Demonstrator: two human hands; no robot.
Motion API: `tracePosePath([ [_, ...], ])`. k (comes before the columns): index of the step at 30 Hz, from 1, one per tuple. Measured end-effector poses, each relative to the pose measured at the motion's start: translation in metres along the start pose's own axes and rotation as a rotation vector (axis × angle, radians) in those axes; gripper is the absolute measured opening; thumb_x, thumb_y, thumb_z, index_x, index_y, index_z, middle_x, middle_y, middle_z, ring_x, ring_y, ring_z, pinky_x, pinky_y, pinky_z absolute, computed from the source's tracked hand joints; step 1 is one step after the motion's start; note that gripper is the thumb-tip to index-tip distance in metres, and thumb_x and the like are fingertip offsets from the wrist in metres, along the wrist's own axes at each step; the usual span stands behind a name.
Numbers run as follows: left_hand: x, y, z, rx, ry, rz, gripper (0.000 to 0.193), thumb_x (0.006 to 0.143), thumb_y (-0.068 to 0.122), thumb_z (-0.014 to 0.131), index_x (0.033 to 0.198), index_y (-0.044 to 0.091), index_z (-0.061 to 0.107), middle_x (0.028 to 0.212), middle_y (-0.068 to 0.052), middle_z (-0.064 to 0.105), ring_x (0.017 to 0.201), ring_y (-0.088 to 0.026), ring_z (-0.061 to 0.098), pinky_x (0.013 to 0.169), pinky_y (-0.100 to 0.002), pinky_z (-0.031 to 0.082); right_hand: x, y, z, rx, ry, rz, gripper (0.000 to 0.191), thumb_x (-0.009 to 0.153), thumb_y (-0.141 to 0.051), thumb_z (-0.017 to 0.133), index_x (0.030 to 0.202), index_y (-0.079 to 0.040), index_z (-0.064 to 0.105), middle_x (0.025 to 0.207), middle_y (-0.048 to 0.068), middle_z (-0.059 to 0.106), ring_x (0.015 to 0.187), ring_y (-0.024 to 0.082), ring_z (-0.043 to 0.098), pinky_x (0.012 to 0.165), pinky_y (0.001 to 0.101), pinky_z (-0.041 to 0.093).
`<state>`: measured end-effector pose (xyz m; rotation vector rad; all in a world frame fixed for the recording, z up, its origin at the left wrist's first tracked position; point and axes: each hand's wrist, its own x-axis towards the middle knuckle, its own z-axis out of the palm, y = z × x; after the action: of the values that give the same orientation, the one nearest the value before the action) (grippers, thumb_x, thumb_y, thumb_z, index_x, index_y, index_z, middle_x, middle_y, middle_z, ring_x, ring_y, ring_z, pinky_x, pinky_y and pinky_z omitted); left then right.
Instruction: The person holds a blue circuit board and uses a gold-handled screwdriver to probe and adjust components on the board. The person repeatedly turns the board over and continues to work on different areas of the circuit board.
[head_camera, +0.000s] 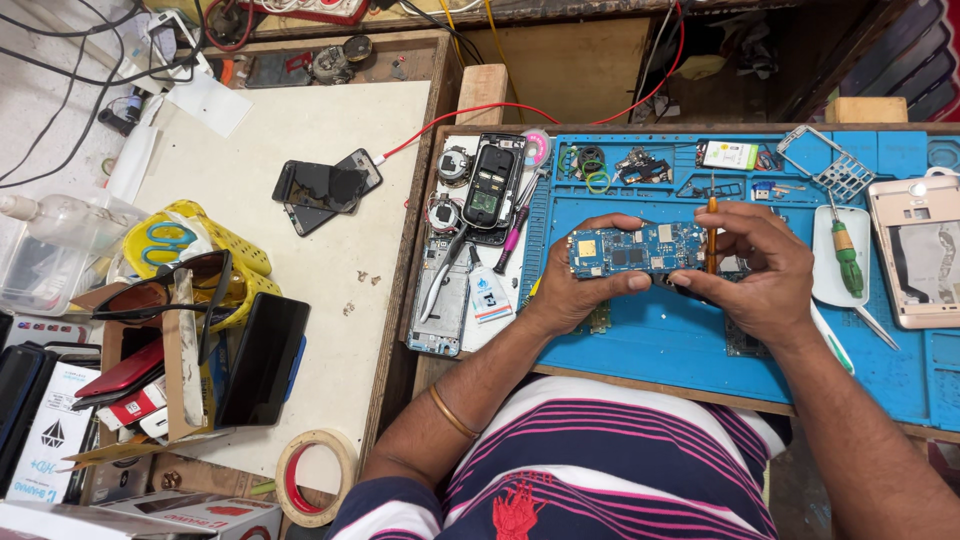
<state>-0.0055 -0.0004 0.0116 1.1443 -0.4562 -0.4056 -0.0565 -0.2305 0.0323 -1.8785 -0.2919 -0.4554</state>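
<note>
Blue fills the middle of the frame: a blue circuit board (632, 250) held above a blue work mat (660, 345), with our striped shirt (600, 460) at the bottom edge, nearest to us. Our left hand (578, 275) grips the board's left end, thumb under and fingers curled over the top edge, clamped on it. Our right hand (755, 270) closes on the right end and pinches a thin orange-handled tool (711, 235) upright, its lower end at the board's edge; whether the tip touches a part we cannot tell.

Judging by how things lie, the stripping-down looks well along: the board is already out of its casing, and loose parts are spread about. What we cannot see is any sign of reassembly.

Just right of our hands, a green-handled screwdriver (847, 260) lies on a small white tray (830, 265), and a pink-gold phone back (915, 250) rests at the right edge. Left of the mat, tweezers (440, 275) and a phone frame (440, 300) lie beside an open dark phone (492, 185). Further up, small parts sit in the mat's upper compartments (650, 165).

In the left half, two dark phones (325, 187) lie on a cream board (300, 200), with a yellow basket (215, 255) near sunglasses (165, 290) and a tape roll (315, 475) at the lower left.
</note>
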Motion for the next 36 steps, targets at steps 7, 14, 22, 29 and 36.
tracePosePath([
  [7,0.0,-0.002,-0.001,-0.037,-0.023,-0.013,0.061,0.085,0.015,0.088,0.138,0.006,0.059,0.129,-0.009,0.068,0.119,-0.016,0.068,0.106,-0.032,0.059,0.001,-0.002,-0.001,0.082,-0.077,0.057,0.064,0.077,-0.016,0.088,0.136,-0.007,0.064,0.133,0.009,0.06,0.11,0.013,0.067,0.089,0.0268,0.064],
  [14,0.001,-0.003,-0.001,-0.05,-0.024,-0.012,0.061,0.085,0.015,0.088,0.138,0.006,0.059,0.129,-0.01,0.068,0.119,-0.017,0.068,0.106,-0.032,0.06,0.002,-0.002,-0.001,0.041,-0.095,0.083,0.068,0.075,-0.016,0.087,0.138,-0.008,0.063,0.131,0.009,0.06,0.102,0.012,0.065,0.085,0.0266,0.063],
  [22,0.001,-0.002,-0.001,-0.038,-0.015,-0.004,0.061,0.085,0.015,0.089,0.138,0.005,0.06,0.127,-0.009,0.068,0.117,-0.015,0.068,0.104,-0.031,0.059,0.002,-0.002,-0.001,0.035,-0.062,0.024,0.06,0.078,-0.016,0.087,0.133,-0.007,0.065,0.131,0.009,0.06,0.114,0.015,0.066,0.091,0.0279,0.063],
  [29,0.001,0.0,0.0,-0.026,-0.005,-0.028,0.065,0.083,0.014,0.089,0.14,0.005,0.058,0.125,-0.008,0.069,0.116,-0.016,0.068,0.104,-0.031,0.06,0.0,-0.002,0.001,0.002,-0.013,0.008,0.06,0.077,-0.015,0.089,0.131,-0.006,0.066,0.132,0.01,0.06,0.113,0.015,0.067,0.091,0.0272,0.063],
  [36,-0.001,0.009,0.004,-0.015,-0.036,-0.009,0.072,0.085,0.01,0.089,0.148,0.004,0.054,0.131,-0.009,0.068,0.12,-0.014,0.066,0.109,-0.031,0.056,-0.002,-0.001,-0.002,0.084,-0.005,0.002,0.06,0.082,-0.014,0.089,0.136,-0.004,0.065,0.137,0.01,0.059,0.112,0.013,0.065,0.094,0.0264,0.062],
])
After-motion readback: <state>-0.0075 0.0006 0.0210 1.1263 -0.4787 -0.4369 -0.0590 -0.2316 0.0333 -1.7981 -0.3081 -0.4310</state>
